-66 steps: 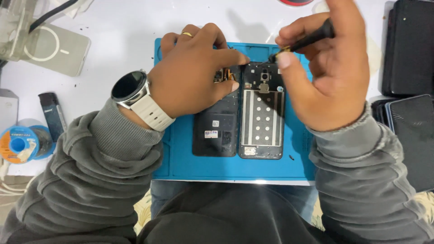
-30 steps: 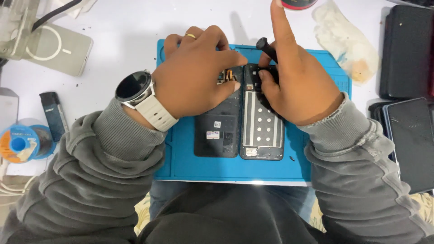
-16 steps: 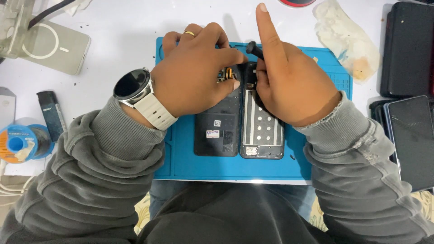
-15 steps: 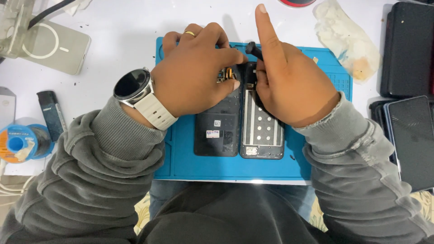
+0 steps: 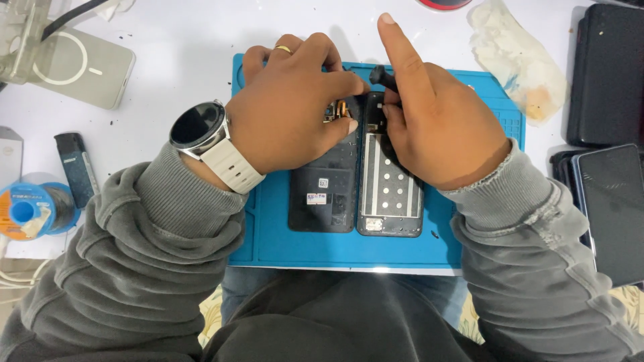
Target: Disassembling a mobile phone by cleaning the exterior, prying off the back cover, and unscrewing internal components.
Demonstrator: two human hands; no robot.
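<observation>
Head view: opened black smartphone, two halves, lying on blue silicone mat on white worktop. Left hand pinches its upper edge; right hand grips black screwdriver, forefinger raised. Advisable: keep tool upright, pressure light.

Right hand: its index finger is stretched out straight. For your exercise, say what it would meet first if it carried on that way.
The right hand points up-frame; beyond the fingertip lies bare white table, so the way looks free, though depth is unclear.
</observation>
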